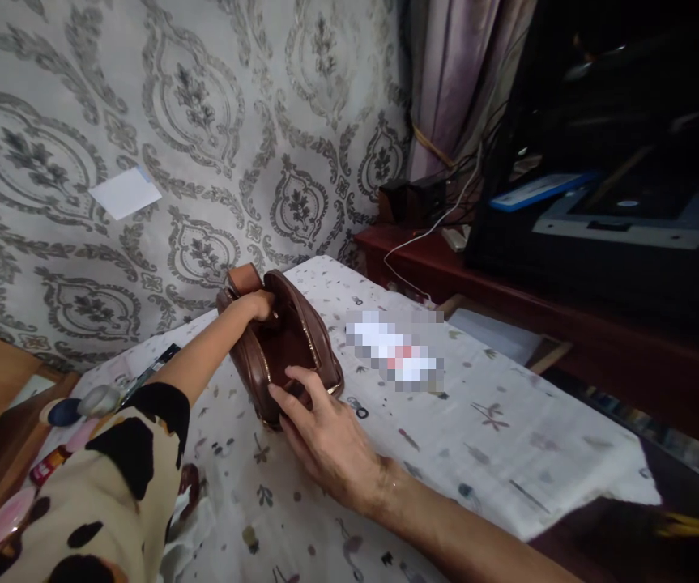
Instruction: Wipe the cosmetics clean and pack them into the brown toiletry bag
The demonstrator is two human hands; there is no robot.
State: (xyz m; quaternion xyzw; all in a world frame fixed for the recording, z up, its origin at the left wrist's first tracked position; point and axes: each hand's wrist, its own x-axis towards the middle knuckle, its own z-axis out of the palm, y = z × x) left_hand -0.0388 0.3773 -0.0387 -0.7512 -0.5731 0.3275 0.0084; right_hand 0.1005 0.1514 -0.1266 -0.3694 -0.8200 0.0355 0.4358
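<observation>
A brown leather handbag (318, 328) stands on the patterned white cloth, its gold-toothed zipper undone and its mouth gaping. From the left, my left hand (262, 306) reaches into the opening; its fingertips are mostly hidden inside. My right hand (330, 437) is at the bag's near end, fingers hooked over the rim beside the zipper. The bag's brown strap (245, 278) rises at its far end. What lies inside is too dark to make out.
The white cloth (488, 437) covers the table. To the right of the bag lies a blurred-out white item (394, 350). Small round containers (99, 401) and a pink dish (6, 518) line the left edge. A dark screen (616, 121) stands on a reddish cabinet (422, 259), with a white cable (401, 275).
</observation>
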